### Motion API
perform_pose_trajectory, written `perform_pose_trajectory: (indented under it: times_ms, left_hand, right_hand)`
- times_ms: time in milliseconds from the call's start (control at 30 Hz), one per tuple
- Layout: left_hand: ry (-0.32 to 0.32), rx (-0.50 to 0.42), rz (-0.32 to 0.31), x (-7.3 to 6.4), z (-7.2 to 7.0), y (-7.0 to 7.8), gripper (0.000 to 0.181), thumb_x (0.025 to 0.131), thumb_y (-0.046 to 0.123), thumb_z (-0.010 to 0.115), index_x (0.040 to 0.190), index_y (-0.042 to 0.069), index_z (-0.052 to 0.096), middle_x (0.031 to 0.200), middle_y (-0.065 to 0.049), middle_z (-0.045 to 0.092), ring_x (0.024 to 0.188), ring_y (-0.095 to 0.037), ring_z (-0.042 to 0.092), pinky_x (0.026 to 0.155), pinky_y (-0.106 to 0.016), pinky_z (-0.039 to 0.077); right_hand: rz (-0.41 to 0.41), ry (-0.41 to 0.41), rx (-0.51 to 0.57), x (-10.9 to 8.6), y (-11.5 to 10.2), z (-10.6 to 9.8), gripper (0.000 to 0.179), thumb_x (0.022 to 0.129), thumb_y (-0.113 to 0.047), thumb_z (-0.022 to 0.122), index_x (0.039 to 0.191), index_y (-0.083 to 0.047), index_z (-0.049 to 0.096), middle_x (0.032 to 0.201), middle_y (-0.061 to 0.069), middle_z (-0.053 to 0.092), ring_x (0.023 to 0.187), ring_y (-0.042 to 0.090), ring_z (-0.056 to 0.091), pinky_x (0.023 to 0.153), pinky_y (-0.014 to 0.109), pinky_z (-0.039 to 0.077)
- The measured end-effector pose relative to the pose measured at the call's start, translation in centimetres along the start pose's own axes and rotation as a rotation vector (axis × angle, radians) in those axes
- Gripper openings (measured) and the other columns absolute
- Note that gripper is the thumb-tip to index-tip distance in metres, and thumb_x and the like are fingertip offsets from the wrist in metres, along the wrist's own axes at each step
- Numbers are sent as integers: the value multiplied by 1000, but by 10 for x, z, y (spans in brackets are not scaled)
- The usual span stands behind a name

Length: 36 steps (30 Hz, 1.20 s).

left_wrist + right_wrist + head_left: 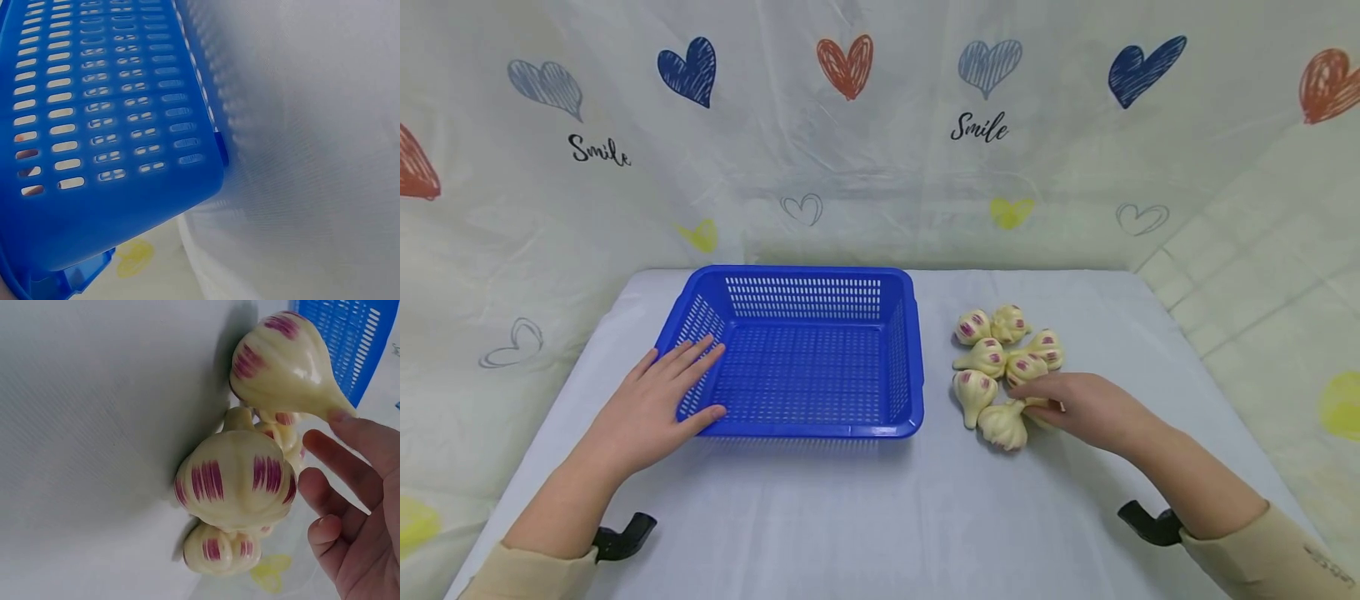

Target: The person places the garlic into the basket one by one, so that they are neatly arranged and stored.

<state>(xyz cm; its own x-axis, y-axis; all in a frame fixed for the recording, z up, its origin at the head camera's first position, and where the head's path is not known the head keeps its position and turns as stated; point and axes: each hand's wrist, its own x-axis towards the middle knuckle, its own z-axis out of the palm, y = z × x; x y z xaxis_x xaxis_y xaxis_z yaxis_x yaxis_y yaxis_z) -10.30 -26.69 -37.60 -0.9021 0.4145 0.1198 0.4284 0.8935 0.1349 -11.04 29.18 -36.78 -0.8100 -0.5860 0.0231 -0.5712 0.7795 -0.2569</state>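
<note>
My left hand [651, 408] lies over the left rim of a blue plastic basket [805, 430], fingers straight and spread, thumb over the front left corner. In the left wrist view the basket's slotted wall [94, 212] fills the left half, with bits of finger showing through the slots. At the right, my right hand [1086, 408] pinches the stem of a garlic bulb [1003, 427] at the front of a group. Its purple-streaked, cream body [281, 359] shows close up in the right wrist view. Another garlic bulb [234, 478] sits beside it, partly under the hand in the head view.
Several more garlic bulbs [985, 357] lie bunched on the white-covered table [850, 517], right of the basket. A white sheet [895, 150] printed with hearts hangs behind. Black wrist mounts [625, 537] stick out beside both sleeves.
</note>
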Motion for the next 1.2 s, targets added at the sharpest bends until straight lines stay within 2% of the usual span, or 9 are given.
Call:
perform_pose_trajectory:
  times_ms: [133,233,400,533,733,967,1200]
  left_hand:
    - [-17,7,-6,0,-1,1,81,95,56,57,160,22,22,163,-8,25,145,-41,26,122,-51,-2]
    - [-22,10,-8,0,-1,1,81,95,56,57,160,22,23,163,-8,25,145,-41,25,122,-50,-2]
    - [-40,10,-10,0,-3,1,80,95,57,55,160,22,23,163,-8,24,146,-42,24,122,-50,-4]
    - [-54,3,-5,1,-5,0,80,95,58,55,159,21,24,163,-9,24,146,-43,23,121,-54,0]
    - [-59,-3,8,2,-7,0,80,95,59,55,158,21,27,163,-9,25,146,-43,23,120,-58,8]
    - [-53,2,11,2,-5,-1,80,95,58,55,159,21,25,164,-8,23,147,-41,21,122,-50,-5]
    - [-40,7,15,1,-3,-2,80,95,59,55,159,22,24,164,-7,23,147,-40,22,122,-51,-3]
  right_hand:
    - [-32,1,-3,0,-1,0,31,84,-13,79,112,-25,76,109,-12,73,102,12,68,81,36,58]
    - [-23,-18,0,1,-3,0,27,86,-17,78,111,-26,76,108,-12,72,99,10,68,77,34,57]
    - [10,-40,25,2,-7,1,21,88,-22,76,109,-27,76,105,-13,72,80,-2,60,67,25,53]
    - [27,-62,47,4,-9,0,20,89,-24,75,109,-26,75,96,-16,70,69,-6,52,61,23,50]
    - [36,-62,55,6,-11,-9,19,90,-24,74,109,-22,74,88,-19,67,73,-3,57,61,23,51]
    - [31,-16,34,7,-11,-24,19,91,-24,72,110,-22,72,87,-19,66,72,-2,59,63,26,52]
    - [18,39,28,16,-14,-36,18,91,-22,72,109,-23,73,89,-18,68,74,-1,60,64,26,53]
